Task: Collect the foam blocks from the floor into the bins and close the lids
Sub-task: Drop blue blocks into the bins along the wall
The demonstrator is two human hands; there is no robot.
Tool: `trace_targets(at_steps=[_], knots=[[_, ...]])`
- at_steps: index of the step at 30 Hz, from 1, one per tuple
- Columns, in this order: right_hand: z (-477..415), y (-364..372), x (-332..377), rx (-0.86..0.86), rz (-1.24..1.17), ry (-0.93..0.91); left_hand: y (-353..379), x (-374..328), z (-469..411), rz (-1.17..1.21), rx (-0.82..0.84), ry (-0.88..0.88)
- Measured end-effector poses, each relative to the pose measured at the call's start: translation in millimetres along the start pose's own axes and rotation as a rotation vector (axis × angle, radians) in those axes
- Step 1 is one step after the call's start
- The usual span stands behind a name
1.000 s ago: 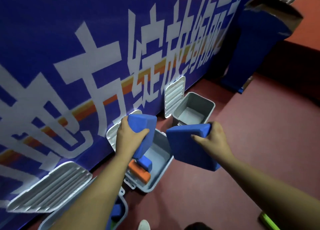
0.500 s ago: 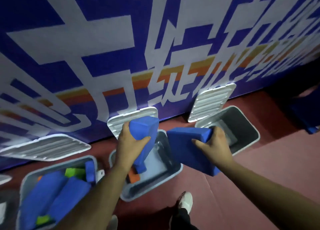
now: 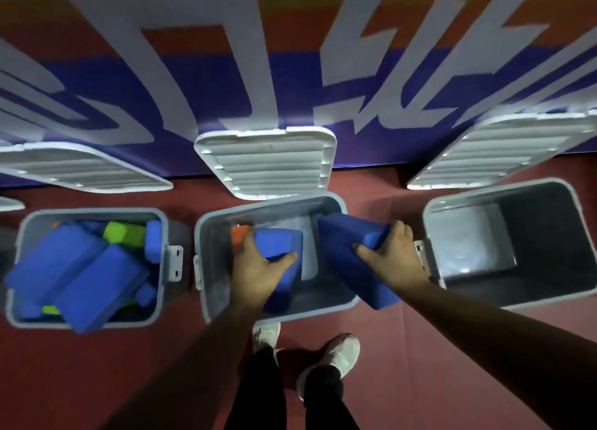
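Clock: 12 = toward the wall. Shoes (image 3: 336, 352) at 6, on the red floor (image 3: 97, 381).

Left hand (image 3: 258, 268) is inside the middle bin (image 3: 202, 268). Its fingers curl round a blue block (image 3: 281, 245), with the thumb pressed on the face toward 3. This block's long axis runs roughly 12–6, and the far end looks tipped down into the bin.

Right hand (image 3: 392, 261) grips the big blue block (image 3: 345, 251) by its 2 o'clock edge, thumb on the top face and fingers wrapped over the far side. Long axis runs 11–5. The 11 end is over the bin opening and the 5 end hangs past the bin's rim.

An orange block (image 3: 239, 235) is already in the middle bin, at 10 from the left hand.

Left bin (image 3: 97, 210) at 9 is heaped with blue and green blocks, likely full. Right bin (image 3: 536, 222) at 3 holds nothing visible.

All three lids, left lid (image 3: 80, 167), middle lid (image 3: 268, 164) and right lid (image 3: 504, 148), stand open against the banner (image 3: 290, 74) at 12.

Progress judged as middle stage: both held blocks are not yet let go, and no lid is shut. Can't tell if blocks remain on the floor out of view.
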State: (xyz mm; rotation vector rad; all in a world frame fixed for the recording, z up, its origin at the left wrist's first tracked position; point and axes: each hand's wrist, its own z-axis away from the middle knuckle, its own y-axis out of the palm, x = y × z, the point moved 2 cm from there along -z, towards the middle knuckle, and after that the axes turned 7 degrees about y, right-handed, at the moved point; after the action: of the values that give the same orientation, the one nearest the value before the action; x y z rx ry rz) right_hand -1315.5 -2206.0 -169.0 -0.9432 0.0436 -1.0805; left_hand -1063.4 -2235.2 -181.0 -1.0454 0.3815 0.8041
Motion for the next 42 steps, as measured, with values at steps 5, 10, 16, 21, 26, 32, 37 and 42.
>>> trace_targets(at_steps=[5,10,16,21,26,32,37,42], knots=[[-83.7,83.1,-34.3,0.013,0.032,-0.004,100.8,58.7,-67.6,-0.058,0.061,-0.032],[-151.9,155.3,-49.6,0.009,0.07,-0.064,167.8,117.6,-119.0,-0.052,0.028,-0.049],[-208.6,235.3,-64.6,-0.005,0.064,-0.07,219.4,167.6,-170.8,-0.052,-0.014,0.041],[-217.8,270.2,-78.3,0.03,0.041,-0.088,232.8,204.0,-191.7,-0.004,0.076,0.039],[-191.4,215.5,-56.1,0.034,0.064,-0.111,172.6,174.1,-183.6,-0.068,0.086,0.066],[-112.6,73.0,46.4,0.016,0.079,-0.162,10.8,34.1,-164.7,-0.071,0.046,0.204],[5.6,-64.9,147.8,-0.097,0.07,-0.225,-151.3,-115.6,-101.2,-0.112,-0.014,0.422],[140.7,-171.6,220.5,-0.242,0.091,-0.309,-288.6,-223.3,-18.7,-0.041,-0.085,0.5]])
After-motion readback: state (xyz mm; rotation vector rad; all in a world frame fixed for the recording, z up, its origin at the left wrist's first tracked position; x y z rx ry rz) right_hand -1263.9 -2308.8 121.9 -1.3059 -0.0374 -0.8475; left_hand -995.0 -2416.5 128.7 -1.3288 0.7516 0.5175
